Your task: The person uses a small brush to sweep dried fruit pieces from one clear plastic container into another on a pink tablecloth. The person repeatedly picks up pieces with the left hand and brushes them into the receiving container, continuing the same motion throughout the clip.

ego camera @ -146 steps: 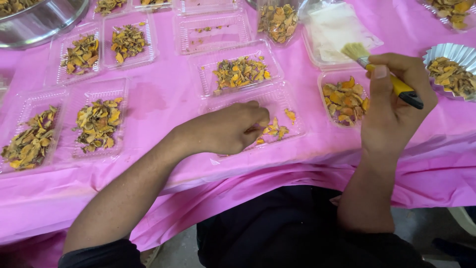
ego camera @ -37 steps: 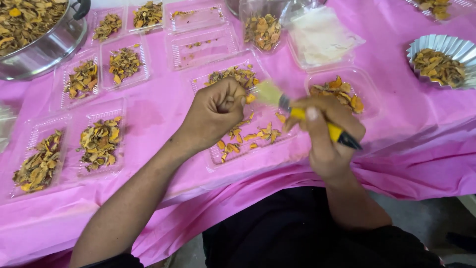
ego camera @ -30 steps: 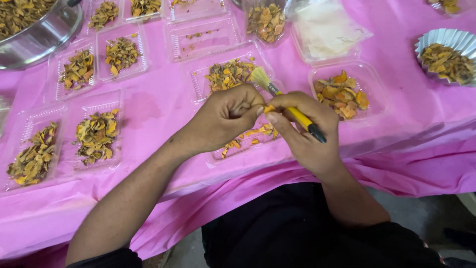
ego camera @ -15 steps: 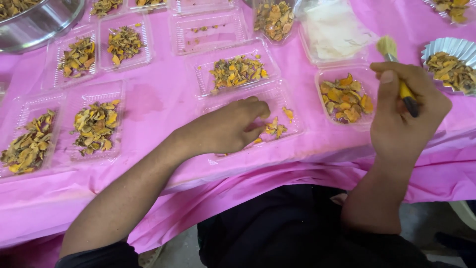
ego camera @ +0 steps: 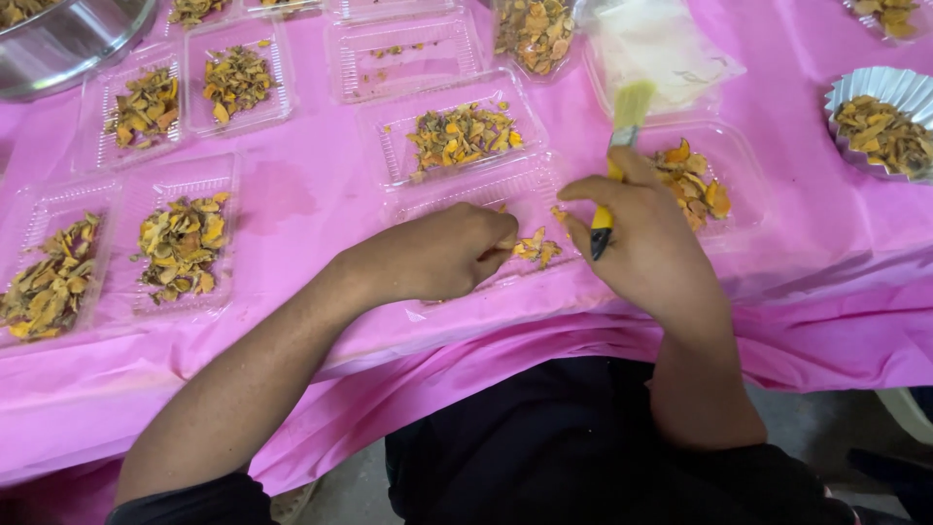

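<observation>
My left hand (ego camera: 437, 255) rests in a shallow clear plastic tray (ego camera: 439, 206) at the table's front edge. Its fingers are curled and pinched on a dried yellow-orange slice, with a few loose dried slices (ego camera: 536, 249) just beyond the fingertips. My right hand (ego camera: 649, 258) is close beside it on the right, gripping a small brush (ego camera: 630, 105) by its yellow and black handle. The pale bristles point up and away from me, over a tray of orange slices (ego camera: 750, 167).
Several clear trays of dried slices lie over the pink tablecloth (ego camera: 292, 204), some at far left (ego camera: 180, 243). A steel bowl (ego camera: 68, 49) sits at the back left, a foil cup (ego camera: 847, 92) of slices at right, and a clear plastic bag (ego camera: 661, 49) behind.
My right hand has come back left and down with the brush, from the right side to just beside my left hand. My left hand has stayed in the front tray.
</observation>
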